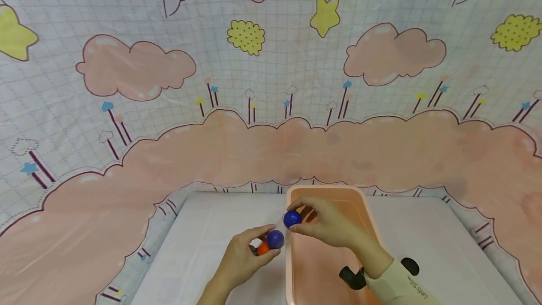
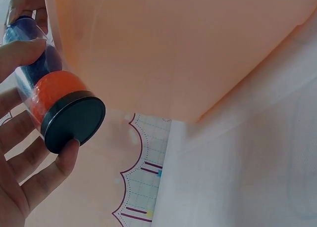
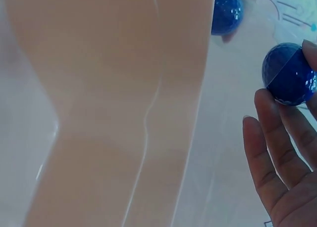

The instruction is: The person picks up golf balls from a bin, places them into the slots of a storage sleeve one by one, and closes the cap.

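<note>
My left hand (image 1: 241, 255) grips a clear tube with a black base (image 2: 74, 120), held tilted with its far end toward the right hand. Inside, an orange ball (image 2: 57, 88) lies against the base, and a blue ball (image 1: 275, 239) sits above it. My right hand (image 1: 323, 222) pinches another blue ball (image 1: 292, 219) between thumb and fingers at the tube's upper end. In the right wrist view a thin line crosses this dimpled ball (image 3: 290, 74); whether it is partly inside the tube I cannot tell.
A peach-coloured plastic bin (image 1: 290, 267) stands on the white table (image 1: 186, 244), beneath the right forearm and just right of the tube. Behind the table hangs a cloth (image 1: 271, 154) printed with clouds and stars. Black pieces (image 1: 353, 277) show at the right wrist.
</note>
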